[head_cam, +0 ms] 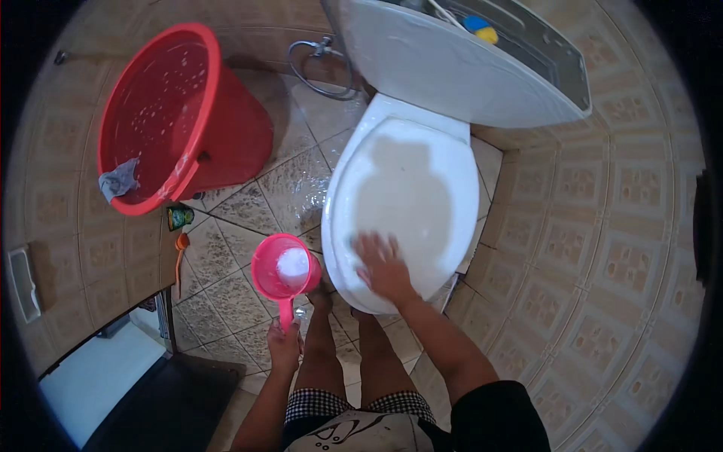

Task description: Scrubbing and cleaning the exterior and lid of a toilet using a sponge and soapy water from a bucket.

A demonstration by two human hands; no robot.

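My left hand [285, 342] grips the handle of a pink plastic mug [260, 277], with white foamy liquid inside it. The mug is held over the floor, left of a white toilet. My right hand [384, 263] is over the front left part of the shut white toilet lid [404, 192], palm down and blurred. A faint greenish patch shows at its fingertips; whether a thing is under them I cannot tell. The lid looks wet, with a dull shadow across its middle.
A large red bucket [240, 124] with a grey cloth [120, 179] over its rim stands at the left. Near it are a green packet [179, 217] and an orange-headed brush [181, 243]. A hose [322, 90] hangs behind. A blue-and-yellow sponge [480, 29] rests on the cistern [429, 68].
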